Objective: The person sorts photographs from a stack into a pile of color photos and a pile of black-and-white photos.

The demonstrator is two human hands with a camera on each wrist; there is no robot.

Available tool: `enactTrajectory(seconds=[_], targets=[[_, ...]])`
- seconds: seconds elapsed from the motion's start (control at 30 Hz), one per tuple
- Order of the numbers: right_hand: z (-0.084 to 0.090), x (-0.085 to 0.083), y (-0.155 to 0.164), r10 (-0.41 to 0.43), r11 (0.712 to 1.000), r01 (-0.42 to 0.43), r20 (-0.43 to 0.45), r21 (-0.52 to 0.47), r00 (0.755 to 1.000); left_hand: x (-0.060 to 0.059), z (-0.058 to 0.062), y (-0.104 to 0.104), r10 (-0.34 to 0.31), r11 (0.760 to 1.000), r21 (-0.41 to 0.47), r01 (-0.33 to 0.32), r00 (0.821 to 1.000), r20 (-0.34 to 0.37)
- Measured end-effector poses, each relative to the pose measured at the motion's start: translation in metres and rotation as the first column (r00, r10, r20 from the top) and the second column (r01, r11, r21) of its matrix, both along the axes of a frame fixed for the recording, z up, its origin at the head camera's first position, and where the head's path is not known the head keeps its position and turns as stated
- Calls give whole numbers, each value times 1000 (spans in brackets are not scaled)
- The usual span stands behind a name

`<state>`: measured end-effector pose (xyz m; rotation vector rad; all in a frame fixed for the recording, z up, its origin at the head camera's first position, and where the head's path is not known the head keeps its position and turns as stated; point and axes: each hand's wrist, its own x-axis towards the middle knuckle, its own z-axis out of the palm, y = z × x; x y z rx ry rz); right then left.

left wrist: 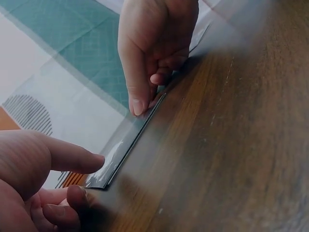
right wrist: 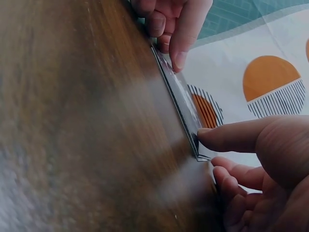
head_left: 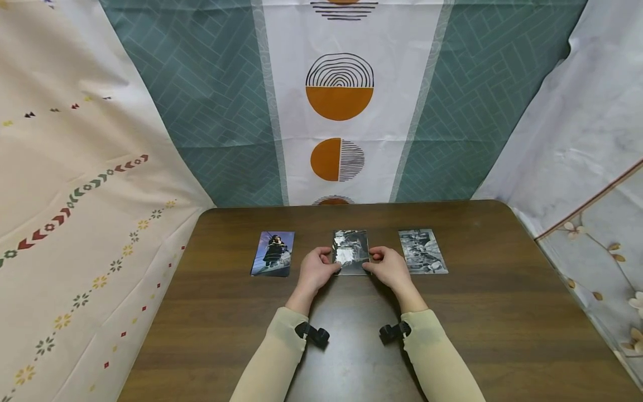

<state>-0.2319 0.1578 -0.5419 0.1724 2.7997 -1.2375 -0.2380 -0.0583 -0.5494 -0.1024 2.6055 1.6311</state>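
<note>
Three photos lie on the bench [head_left: 502, 335]; my left hand [head_left: 316, 269] and right hand [head_left: 388, 267] pinch the middle photo [head_left: 350, 251], seemingly straightening it; letting go gently comes next.

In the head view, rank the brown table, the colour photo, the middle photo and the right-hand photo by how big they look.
1. brown table
2. right-hand photo, colour photo and middle photo: look alike; hands partly cover the middle one, so no ranking.

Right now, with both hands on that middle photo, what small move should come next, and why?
Probably lay the middle photo flat. The left hand and right hand pinch its side edges, between the colour photo and the black-and-white photo, which lie flat.
</note>
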Motion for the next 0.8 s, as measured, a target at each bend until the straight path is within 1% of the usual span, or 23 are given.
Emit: enactTrajectory(seconds=[0.23,0.33,0.43,0.6,0.8], targets=[[0,0,-2,1,999,0,-6,36,1000,-1,3,0,-22,998,-64,23,1000,14],[-1,0,-3,8,999,-8,-10,44,1000,-1,3,0,-23,997,-71,25,1000,21],[-1,0,-2,7,999,-7,-8,42,1000,-1,4,0,-24,999,-36,25,999,29],[1,0,-2,3,999,-3,-4,37,1000,0,4,-1,-23,998,57,20,999,49],[3,1,-1,2,1000,-2,12,6,1000,-1,1,-3,-22,993,118,16,998,53]])
